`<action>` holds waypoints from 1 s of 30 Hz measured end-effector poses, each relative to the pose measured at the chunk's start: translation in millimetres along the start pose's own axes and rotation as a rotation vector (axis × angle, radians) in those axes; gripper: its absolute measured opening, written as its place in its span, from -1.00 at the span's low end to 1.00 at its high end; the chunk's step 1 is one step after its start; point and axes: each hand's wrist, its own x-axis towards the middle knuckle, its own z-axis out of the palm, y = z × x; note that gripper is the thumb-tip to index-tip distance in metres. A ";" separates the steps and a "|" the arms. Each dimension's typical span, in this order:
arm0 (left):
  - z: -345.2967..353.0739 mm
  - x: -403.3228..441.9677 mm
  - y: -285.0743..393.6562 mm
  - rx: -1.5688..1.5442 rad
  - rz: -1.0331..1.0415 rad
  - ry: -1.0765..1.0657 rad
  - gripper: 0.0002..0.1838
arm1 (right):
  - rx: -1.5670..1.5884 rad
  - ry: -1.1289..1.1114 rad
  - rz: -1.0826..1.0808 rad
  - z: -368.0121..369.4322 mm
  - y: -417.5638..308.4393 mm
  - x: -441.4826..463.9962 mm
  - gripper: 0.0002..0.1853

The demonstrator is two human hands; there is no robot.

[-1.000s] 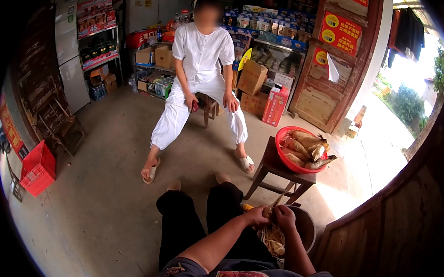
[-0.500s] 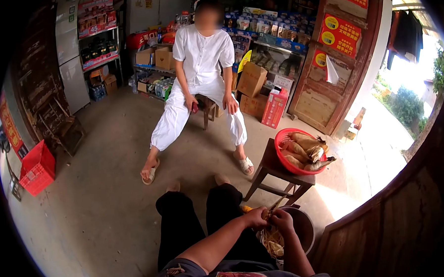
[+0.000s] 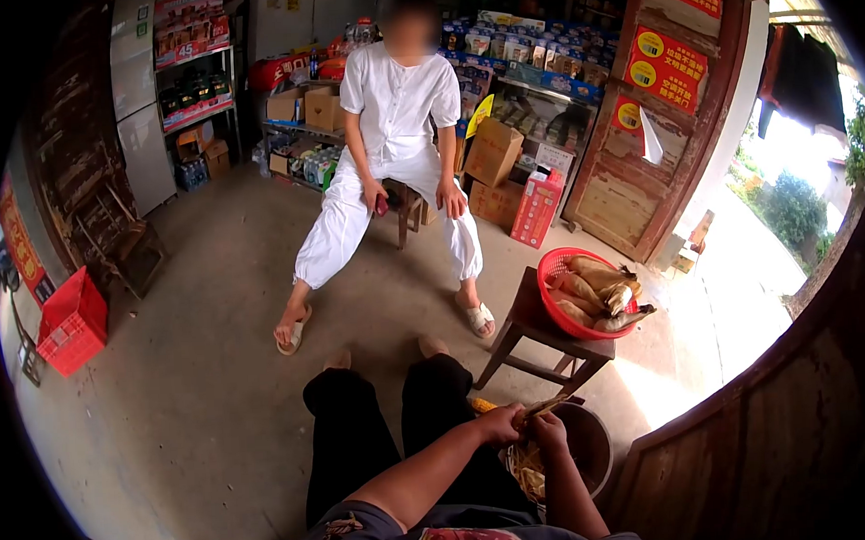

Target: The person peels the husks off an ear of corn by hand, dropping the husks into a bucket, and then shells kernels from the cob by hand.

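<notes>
My left hand (image 3: 500,424) is closed round an ear of corn (image 3: 481,404), whose yellow kernels show at its left end. Close beside it, my right hand (image 3: 548,431) pinches the dry husk (image 3: 545,407) at the other end of the ear. Both hands are over a round metal bin (image 3: 599,446), in which pale husk strips (image 3: 528,473) lie. Further up, a red basket (image 3: 554,325) of unpeeled corn (image 3: 595,280) rests on a dark wooden stool (image 3: 536,311).
A person in white (image 3: 396,107) sits facing me, a dark red object in one hand. Behind are stocked shelves (image 3: 530,82) and cardboard boxes (image 3: 493,151). A red crate (image 3: 73,324) and a small chair (image 3: 123,245) stand at the left, a wooden door (image 3: 638,116) at the right.
The husk at my right hand has tipped from pointing steeply up to lying nearly level towards the right. My right hand has shifted slightly down. The basket and the seated person look unchanged.
</notes>
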 end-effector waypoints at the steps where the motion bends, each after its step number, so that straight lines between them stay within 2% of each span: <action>1: 0.6 -2.2 4.0 -0.001 0.000 0.000 -0.38 | -0.001 0.000 0.000 0.7 0.9 0.1 -0.86; 4: 0.2 -6.3 12.0 -0.025 -0.023 0.041 -0.44 | -0.054 0.081 -0.019 -9.7 15.7 12.1 -0.91; 6: -3.4 -5.0 9.3 -0.017 0.084 0.171 -0.46 | -0.593 0.233 -0.239 -37.8 45.6 28.2 -0.92; 7: -7.1 -4.8 10.3 -0.014 0.086 0.174 -0.46 | -0.592 0.231 -0.243 -40.6 49.9 26.7 -0.92; 9: -9.3 -8.5 14.1 -0.246 0.066 0.228 -0.50 | -0.252 0.238 -0.025 -48.6 55.1 13.8 -0.86; 11: -9.9 -15.5 27.5 -0.328 -0.022 0.236 -0.50 | -0.372 0.293 -0.026 -63.2 66.5 9.0 -0.89; 13: -9.0 -18.1 34.7 -0.333 -0.036 0.335 -0.52 | -0.830 0.407 -0.154 -74.4 71.5 4.0 -0.91; 14: -11.0 -19.4 35.8 -0.332 -0.039 0.330 -0.52 | -0.829 0.410 -0.150 -80.9 73.4 -1.0 -0.91; 16: -18.9 -23.3 40.7 -0.509 -0.028 0.248 -0.57 | -1.207 0.421 0.099 -82.4 59.4 -17.0 -0.80; 17: -21.2 -24.6 43.9 -0.509 -0.026 0.252 -0.57 | -1.208 0.418 0.096 -89.8 65.9 -15.6 -0.80; 20: -20.8 -33.7 60.7 -0.648 -0.079 0.255 -0.62 | -1.419 0.260 0.397 -99.1 75.4 -23.7 -0.65; 23: -16.8 -34.1 62.3 -0.643 -0.083 0.272 -0.66 | -1.380 0.287 0.357 -104.6 76.9 -24.5 -0.68; 25: -15.3 -24.1 48.2 -0.588 -0.061 0.301 -0.56 | -1.280 0.384 -0.008 -97.3 61.0 -27.4 -0.72; 26: -18.7 -18.7 39.3 -0.595 -0.071 0.246 -0.48 | -1.225 0.365 -0.212 -94.1 54.9 -18.4 -0.73; 27: -17.8 -21.9 45.7 -0.567 -0.047 0.246 -0.49 | -1.051 0.309 -0.303 -96.8 57.2 0.5 -0.71; 28: -18.2 -19.4 38.5 -0.563 -0.052 0.212 -0.48 | -0.693 0.209 -0.267 -86.3 39.1 3.0 -0.71; 30: -15.6 -21.4 40.5 -0.634 -0.062 0.193 -0.52 | -0.550 0.081 -0.276 -54.8 -13.7 -2.2 -0.81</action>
